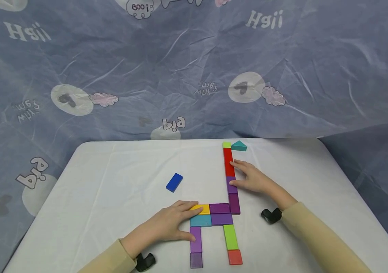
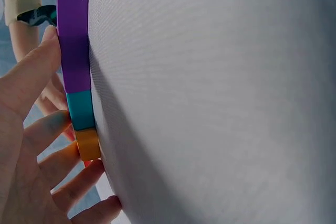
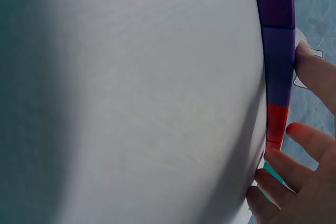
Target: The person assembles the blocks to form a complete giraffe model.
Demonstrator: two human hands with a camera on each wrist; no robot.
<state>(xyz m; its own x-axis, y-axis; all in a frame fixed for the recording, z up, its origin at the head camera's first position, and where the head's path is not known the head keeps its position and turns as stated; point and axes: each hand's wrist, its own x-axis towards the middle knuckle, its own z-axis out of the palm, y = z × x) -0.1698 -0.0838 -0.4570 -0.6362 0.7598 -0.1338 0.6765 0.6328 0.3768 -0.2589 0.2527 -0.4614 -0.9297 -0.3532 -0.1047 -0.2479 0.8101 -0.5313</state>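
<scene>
Flat coloured blocks lie end to end on the table in a long-necked figure. My left hand (image 1: pixel 170 223) rests with spread fingers on its left side, touching the yellow block (image 1: pixel 204 209), the teal block (image 1: pixel 202 220) and the upper purple block (image 1: pixel 196 244) of the left leg. Up the neck, my right hand (image 1: pixel 253 178) lays its fingertips on the red block (image 1: pixel 228 161) and the purple block (image 1: pixel 231 185) below it. A light green block (image 1: pixel 226 145) and a teal triangular block (image 1: pixel 239 146) top the neck. Neither hand grips anything.
A loose blue block (image 1: pixel 174 182) lies on the white table (image 1: pixel 122 182), left of the neck. Another leg holds a green block (image 1: pixel 230 237) and a red-orange block (image 1: pixel 235 257). Black devices sit at both wrists. A patterned grey-blue cloth (image 1: pixel 180 57) hangs behind.
</scene>
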